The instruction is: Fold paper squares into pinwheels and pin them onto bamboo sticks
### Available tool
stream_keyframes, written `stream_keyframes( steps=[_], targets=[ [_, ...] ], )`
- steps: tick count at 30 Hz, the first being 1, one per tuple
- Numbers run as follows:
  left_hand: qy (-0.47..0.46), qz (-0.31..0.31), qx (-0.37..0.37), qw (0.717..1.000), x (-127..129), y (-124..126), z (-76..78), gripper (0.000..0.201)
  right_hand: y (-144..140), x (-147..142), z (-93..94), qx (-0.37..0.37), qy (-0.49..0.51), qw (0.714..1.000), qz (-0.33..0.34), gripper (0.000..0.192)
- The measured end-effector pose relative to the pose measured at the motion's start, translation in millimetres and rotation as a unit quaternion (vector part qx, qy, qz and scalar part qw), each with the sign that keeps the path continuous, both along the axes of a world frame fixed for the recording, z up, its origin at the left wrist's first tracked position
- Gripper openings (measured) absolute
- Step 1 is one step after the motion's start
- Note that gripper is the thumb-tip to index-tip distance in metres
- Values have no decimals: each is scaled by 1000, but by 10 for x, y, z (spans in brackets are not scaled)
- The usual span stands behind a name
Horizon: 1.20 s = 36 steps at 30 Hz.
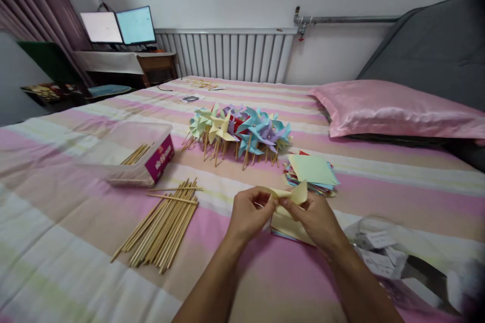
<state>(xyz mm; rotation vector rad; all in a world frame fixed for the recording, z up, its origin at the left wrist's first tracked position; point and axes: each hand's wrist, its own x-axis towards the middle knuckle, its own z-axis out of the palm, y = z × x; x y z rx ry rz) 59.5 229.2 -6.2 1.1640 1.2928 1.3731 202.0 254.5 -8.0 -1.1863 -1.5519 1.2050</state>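
Between my two hands is a pale yellow paper sheet (300, 193), its corners curled inward. My left hand (252, 212) pinches its left side with thumb and fingers. On the other side, my right hand (315, 217) pinches the paper close to its middle. The fingertips nearly meet and cover the centre of the sheet. Just below the hands lies a small stack of paper squares (290, 227), a yellow one on top. Beyond them sits a larger, uneven stack of coloured paper squares (311, 169) topped with pale green.
Finished paper pinwheels (237, 128) on sticks lie in a heap further back. Loose wooden sticks (166, 234) lie at left, beside a clear plastic box (113, 174) holding more sticks. A clear plastic bag (394, 257) rests at right. A pink pillow (394, 108) lies behind on the striped bed.
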Motion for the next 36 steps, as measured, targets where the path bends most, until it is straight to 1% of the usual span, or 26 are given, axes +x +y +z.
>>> stream_keyframes(
  steps=[2, 3, 4, 5, 6, 7, 8, 9, 10, 11, 12, 13, 15, 20, 25, 27, 29, 30, 32, 33, 35, 36],
  targets=[
    [60, 33, 18, 997, -134, -8, 37, 18, -4, 1, -21, -16, 10, 1000, -25, 40],
    [98, 66, 23, 993, -220, -12, 61, 21, -8, 0, -25, -24, 17, 999, -38, 41],
    [147, 106, 28, 983, -317, -16, 87, 22, -15, -2, -26, -31, 22, 998, -50, 41],
    [215, 151, 28, 964, -423, -23, 113, 22, -22, -4, -23, -35, 26, 997, -58, 41],
    [293, 202, 18, 934, -535, -34, 138, 22, -29, -8, -20, -37, 28, 997, -63, 40],
    [372, 253, -2, 893, -648, -50, 160, 21, -35, -11, -16, -36, 28, 997, -66, 39],
    [440, 290, -31, 849, -761, -70, 177, 24, -38, -14, -15, -36, 28, 997, -67, 38],
    [494, 314, -70, 808, -868, -92, 188, 27, -40, -17, -17, -36, 29, 997, -68, 37],
    [537, 324, -112, 770, -968, -115, 191, 31, -39, -18, -21, -37, 32, 997, -68, 36],
    [561, 326, -158, 744, -1058, -136, 186, 32, -37, -17, -28, -41, 35, 996, -65, 35],
    [576, 322, -189, 727, -1135, -155, 172, 33, -33, -16, -36, -46, 37, 996, -62, 35],
    [582, 320, -209, 717, -1200, -168, 152, 36, -29, -14, -44, -52, 39, 996, -56, 35],
    [582, 312, -229, 716, -1293, -178, 96, 36, -24, -10, -54, -61, 41, 996, -42, 36],
    [560, 304, -243, 731, -1381, -128, -44, 29, -37, -11, -40, -60, 50, 996, -40, 34],
    [543, 321, -236, 739, -1407, -89, -93, 25, -41, -16, -42, -64, 68, 994, -50, 35],
    [540, 334, -213, 743, -1408, -83, -92, 24, -34, -11, -42, -54, 65, 995, -52, 37],
    [543, 361, -152, 742, -1398, -76, -80, 22, -24, -2, -37, -44, 51, 997, -43, 38],
    [545, 377, -105, 742, -1387, -71, -67, 22, -17, 3, -34, -39, 47, 997, -37, 39],
    [543, 391, 11, 743, -1341, -60, -24, 20, -6, 13, -29, -32, 50, 998, -23, 39],
    [535, 385, 71, 748, -1303, -54, 6, 20, -2, 16, -26, -27, 58, 998, -15, 39],
    [494, 350, 177, 776, -1196, -47, 75, 20, -3, 22, -12, -15, 74, 997, 3, 39],
    [460, 323, 212, 800, -1127, -46, 110, 20, -9, 25, 1, -6, 79, 997, 9, 38]
  ],
)
